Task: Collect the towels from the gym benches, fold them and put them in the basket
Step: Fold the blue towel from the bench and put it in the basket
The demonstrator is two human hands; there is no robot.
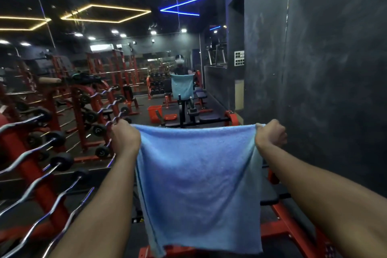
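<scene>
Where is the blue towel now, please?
The towel hangs mid-frame in the head view, its top corners gripped by the left hand and right hand.

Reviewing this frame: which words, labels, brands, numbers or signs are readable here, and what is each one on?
No text in this frame can be read.
On the white panel on the dark wall: a grid of dark squares, too small to read.
On the weight plates by the bar rack: pale round marks, too blurred to read.
On the blue towel, gripped by the left hand and right hand: no label shows.
</scene>
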